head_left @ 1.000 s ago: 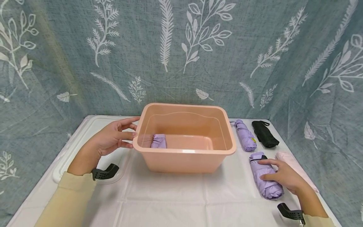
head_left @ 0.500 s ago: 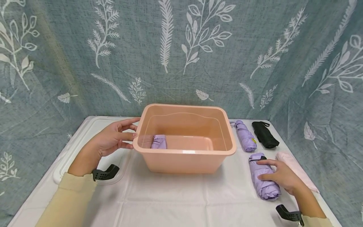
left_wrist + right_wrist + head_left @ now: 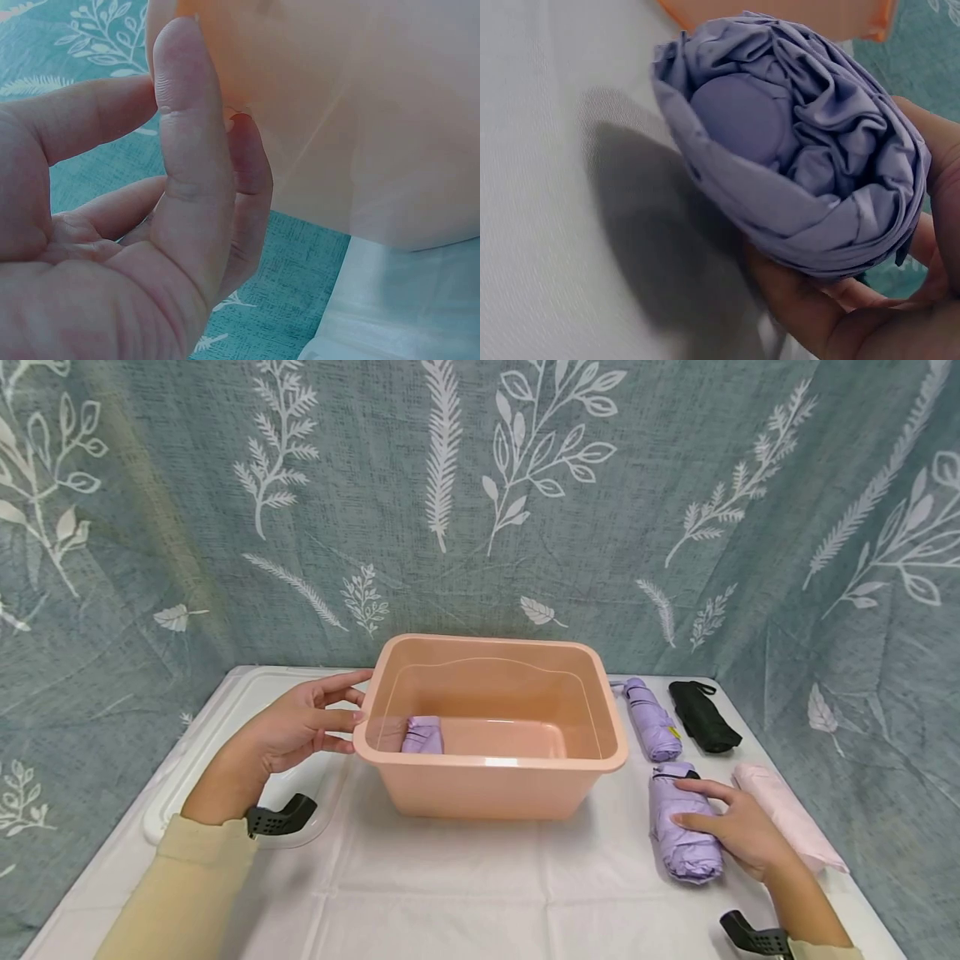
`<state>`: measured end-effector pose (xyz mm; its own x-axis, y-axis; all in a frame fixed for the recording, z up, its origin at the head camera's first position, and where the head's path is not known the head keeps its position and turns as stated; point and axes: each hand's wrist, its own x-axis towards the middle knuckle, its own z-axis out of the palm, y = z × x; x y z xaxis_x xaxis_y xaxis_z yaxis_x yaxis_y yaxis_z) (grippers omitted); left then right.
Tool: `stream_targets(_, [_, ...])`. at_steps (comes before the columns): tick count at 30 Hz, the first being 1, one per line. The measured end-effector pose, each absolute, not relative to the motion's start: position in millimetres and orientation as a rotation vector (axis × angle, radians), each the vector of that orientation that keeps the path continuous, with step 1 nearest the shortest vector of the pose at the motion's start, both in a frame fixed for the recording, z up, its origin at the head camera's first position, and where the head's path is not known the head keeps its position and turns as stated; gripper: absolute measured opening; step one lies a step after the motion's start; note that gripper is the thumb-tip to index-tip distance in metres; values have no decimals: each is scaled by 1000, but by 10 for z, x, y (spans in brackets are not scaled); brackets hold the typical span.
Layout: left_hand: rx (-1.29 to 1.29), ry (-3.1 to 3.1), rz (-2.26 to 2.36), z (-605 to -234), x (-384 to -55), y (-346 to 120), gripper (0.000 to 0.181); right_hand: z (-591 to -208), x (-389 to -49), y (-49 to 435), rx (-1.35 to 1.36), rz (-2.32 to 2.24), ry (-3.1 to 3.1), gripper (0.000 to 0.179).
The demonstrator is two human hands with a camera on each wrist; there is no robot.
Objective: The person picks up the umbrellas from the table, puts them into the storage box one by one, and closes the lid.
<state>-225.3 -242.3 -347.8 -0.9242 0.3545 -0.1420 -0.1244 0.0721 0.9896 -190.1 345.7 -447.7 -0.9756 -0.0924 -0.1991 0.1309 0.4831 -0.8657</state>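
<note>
In the head view, our right hand at lower right has a folded purple umbrella in its grip, thumb and fingers around the body. Our left hand, left of centre, touches the central tub with loosely bent fingers, not clenched. The left wrist view shows fingertips against its wall; light, steady pressure should suffice. In the right wrist view, the wrapped end sits upper centre above the surface; we should hold it snugly without loosening the folds.
</note>
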Motion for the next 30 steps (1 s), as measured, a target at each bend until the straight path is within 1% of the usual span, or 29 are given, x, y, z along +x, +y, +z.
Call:
stream_targets(7, [220, 2009, 1920, -3461, -2243, -2423, 79, -4476, -1894, 3351, 10, -1562, 2572, 69])
stream_targets(11, [219, 2018, 1915, -3461, -2245, -2419, 79, -4464, -1886, 3301, 10, -1687, 2488, 69])
stream_targets(22, [208, 2015, 1917, -3453, -2237, -2414, 79, -4347, -1867, 3180, -16, -1955, 2327, 59])
stream_targets(30, [218, 2017, 1899, -3445, -2249, -2420, 80, -4219, -1845, 3108, -34, -2041, 2294, 41])
